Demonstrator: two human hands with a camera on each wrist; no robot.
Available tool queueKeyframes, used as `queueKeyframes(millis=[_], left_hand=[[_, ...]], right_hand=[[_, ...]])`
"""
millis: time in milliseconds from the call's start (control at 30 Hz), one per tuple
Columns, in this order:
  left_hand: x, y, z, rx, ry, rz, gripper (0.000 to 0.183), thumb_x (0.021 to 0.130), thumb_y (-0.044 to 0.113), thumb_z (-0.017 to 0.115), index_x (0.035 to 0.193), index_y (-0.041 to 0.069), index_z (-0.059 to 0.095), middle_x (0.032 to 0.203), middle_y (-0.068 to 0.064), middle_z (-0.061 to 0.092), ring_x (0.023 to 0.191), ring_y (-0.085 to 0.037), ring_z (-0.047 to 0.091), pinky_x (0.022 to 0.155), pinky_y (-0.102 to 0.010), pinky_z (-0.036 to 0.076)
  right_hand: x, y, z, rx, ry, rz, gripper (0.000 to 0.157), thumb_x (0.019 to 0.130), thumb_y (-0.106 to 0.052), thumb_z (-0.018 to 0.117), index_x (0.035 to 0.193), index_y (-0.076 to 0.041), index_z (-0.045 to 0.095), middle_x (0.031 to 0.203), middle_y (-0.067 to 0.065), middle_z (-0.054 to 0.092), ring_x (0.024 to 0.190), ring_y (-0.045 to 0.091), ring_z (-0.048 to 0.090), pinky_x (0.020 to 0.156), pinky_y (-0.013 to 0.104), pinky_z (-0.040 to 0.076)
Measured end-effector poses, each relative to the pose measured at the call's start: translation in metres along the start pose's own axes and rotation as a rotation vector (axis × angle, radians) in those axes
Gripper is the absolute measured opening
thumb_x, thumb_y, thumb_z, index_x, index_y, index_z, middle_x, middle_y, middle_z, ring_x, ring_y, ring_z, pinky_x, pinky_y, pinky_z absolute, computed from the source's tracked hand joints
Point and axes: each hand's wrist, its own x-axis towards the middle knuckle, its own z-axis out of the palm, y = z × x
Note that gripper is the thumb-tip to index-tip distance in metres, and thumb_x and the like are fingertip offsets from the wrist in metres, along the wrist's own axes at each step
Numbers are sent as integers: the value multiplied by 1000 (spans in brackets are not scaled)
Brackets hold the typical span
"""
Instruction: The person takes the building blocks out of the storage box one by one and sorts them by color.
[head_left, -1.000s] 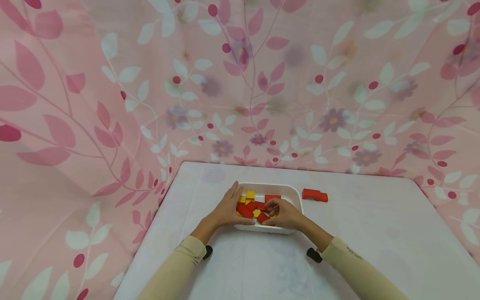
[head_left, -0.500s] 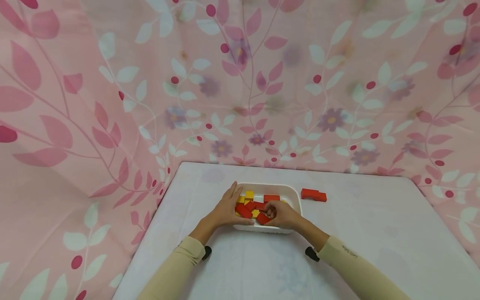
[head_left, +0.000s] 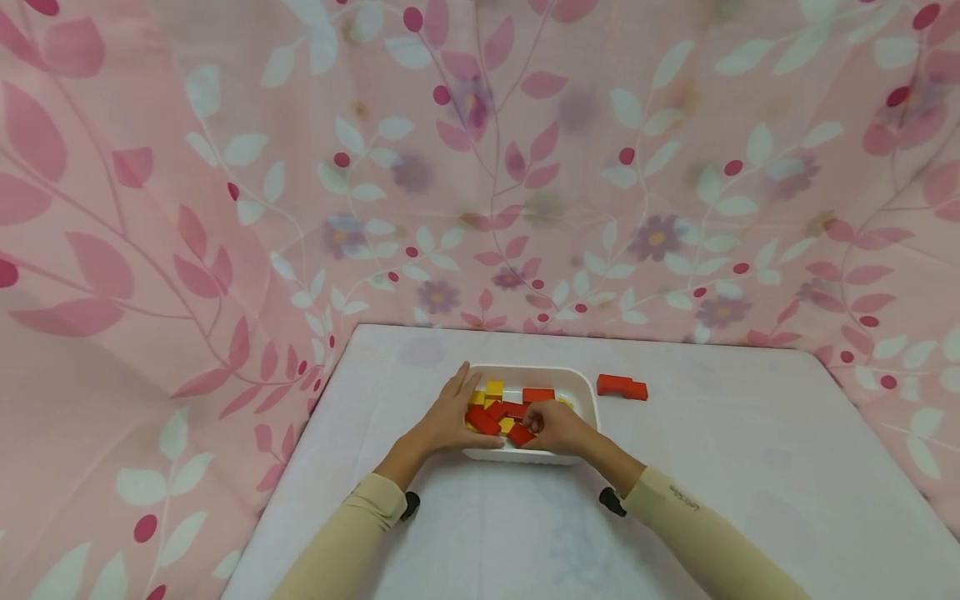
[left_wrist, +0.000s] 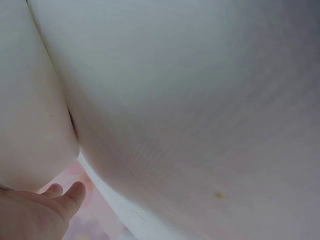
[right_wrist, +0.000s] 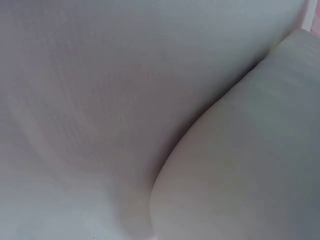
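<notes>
In the head view, a white tray [head_left: 577,382] holds several red and yellow toy blocks. My left hand [head_left: 444,423] rests against the tray's left end, fingers straight along the side and thumb along the near rim. With curled fingers and thumb, my right hand [head_left: 558,429] pinches a red block [head_left: 521,435] low inside the tray. Left of that block lie another red block [head_left: 483,420] and a yellow block [head_left: 507,426]; a long red block [head_left: 538,395] lies behind. Part of a hand [left_wrist: 37,215] shows in the left wrist view. The right wrist view shows only pale fabric and tabletop.
Two red blocks [head_left: 622,387] lie end to end on the white-covered table [head_left: 712,467], right of the tray. Behind the table hangs a pink floral curtain [head_left: 525,167]. A small dark object [head_left: 612,502] sits at each wrist.
The right hand's fingers have drawn in around the red block at the tray's front. My left hand keeps its place on the tray. The whole head view has shifted slightly.
</notes>
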Motion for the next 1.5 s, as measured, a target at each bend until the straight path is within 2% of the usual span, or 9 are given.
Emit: queueKeyframes(millis=[167,433,600,767,1033,1300,1500], left_hand=[[0,0,0,1,-15,-3,124,64,73,77,159,19,18,168,-11,5,152,-33,15,115,-59,32],[0,1,0,5,-16,-22,124,64,73,76,159,21,16,168,-10,3,152,-32,15,113,-60,35],[-1,0,0,8,-13,-23,124,64,73,76,159,21,16,168,-10,3,152,-33,14,113,-61,34],[0,-1,1,9,-7,-21,123,64,72,77,159,22,17,168,-7,3,153,-31,12,114,-60,34],[1,-2,0,11,-2,-3,124,64,72,76,159,19,18,167,-11,5,152,-33,13,113,-61,34],[1,-1,-2,4,-8,-13,122,65,69,78,159,21,18,168,-9,3,152,-34,13,112,-61,35],[2,-2,0,-4,-15,-13,122,65,70,78,159,21,17,168,-9,4,153,-33,13,113,-61,35]], right_hand=[[0,0,0,-2,-3,-5,25,74,-19,87,89,-13,68,77,-1,61,78,15,54,72,25,55],[-1,4,-2,28,-32,-73,28,76,-25,86,97,-16,70,86,-5,64,82,15,56,77,26,57],[-1,4,-2,80,-48,-65,28,77,-25,85,99,-17,70,89,-4,65,86,17,57,79,28,57],[-2,2,-4,112,-8,-52,28,78,-24,84,101,-16,69,90,-3,64,88,18,57,79,28,56],[-1,3,-5,131,53,-50,32,82,-22,79,112,-15,72,101,-2,68,93,16,59,83,30,57],[-3,6,-7,121,22,-128,35,81,-29,82,113,-16,73,100,-4,70,93,16,59,83,30,58],[-6,5,-8,118,19,-119,36,82,-26,80,116,-17,72,111,-3,70,99,17,59,87,33,58]])
